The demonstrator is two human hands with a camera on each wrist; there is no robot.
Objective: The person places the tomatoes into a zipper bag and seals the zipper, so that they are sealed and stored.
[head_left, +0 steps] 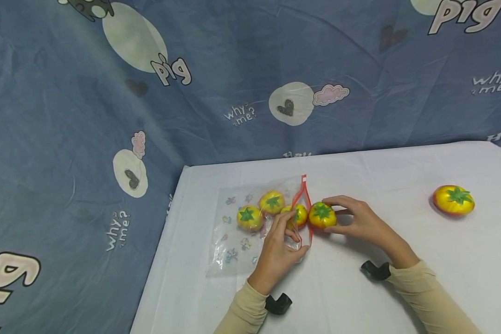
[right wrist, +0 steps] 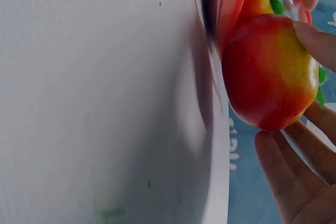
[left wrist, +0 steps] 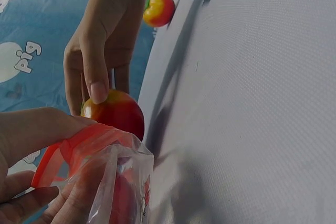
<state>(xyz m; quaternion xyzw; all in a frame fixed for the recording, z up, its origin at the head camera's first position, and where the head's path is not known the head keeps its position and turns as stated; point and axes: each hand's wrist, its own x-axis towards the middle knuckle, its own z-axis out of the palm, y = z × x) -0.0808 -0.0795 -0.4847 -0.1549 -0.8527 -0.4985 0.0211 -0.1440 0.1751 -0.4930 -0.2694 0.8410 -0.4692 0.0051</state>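
Note:
A clear zip bag (head_left: 229,253) with printed figures and a red edge lies on the table, mouth to the right. Three yellow-red toy tomatoes (head_left: 249,218) with green leafy tops are inside. My left hand (head_left: 277,253) pinches the red-edged mouth and keeps it parted, as the left wrist view shows. Between thumb and fingers, my right hand (head_left: 361,220) grips another toy tomato (right wrist: 270,72) right at that opening. In the head view, it overlaps the red edge (head_left: 311,234); how far it is inside I cannot tell.
One more toy tomato (head_left: 453,200) lies on the white-covered table (head_left: 359,297), far to the right. Behind the table and along its left side hangs a blue printed cloth (head_left: 234,60). Black wrist pieces (head_left: 279,304) sit at both sleeves.

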